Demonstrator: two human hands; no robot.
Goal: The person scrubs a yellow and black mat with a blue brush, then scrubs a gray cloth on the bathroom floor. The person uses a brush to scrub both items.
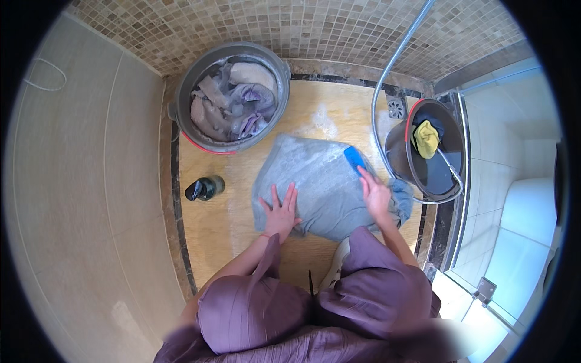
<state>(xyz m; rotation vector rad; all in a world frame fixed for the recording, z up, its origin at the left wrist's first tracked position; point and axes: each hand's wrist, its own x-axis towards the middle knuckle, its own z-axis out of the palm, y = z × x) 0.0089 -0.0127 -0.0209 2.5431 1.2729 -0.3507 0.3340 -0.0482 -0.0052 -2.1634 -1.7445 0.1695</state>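
A wet grey-blue cloth lies spread over the tiled floor in front of me, with pale suds on its upper half. Its right end is bunched up. My left hand rests flat on the cloth's lower left, fingers spread and holding nothing. In my right hand is a blue scrubbing brush, gripped by its near end and lying against the cloth's upper right. The brush's bristles are hidden beneath it.
A grey bucket of soapy water and laundry stands at back left. On the right, a dark bucket holds water, a yellow cloth and a shower hose. A dark pump bottle is at left; a floor drain lies behind.
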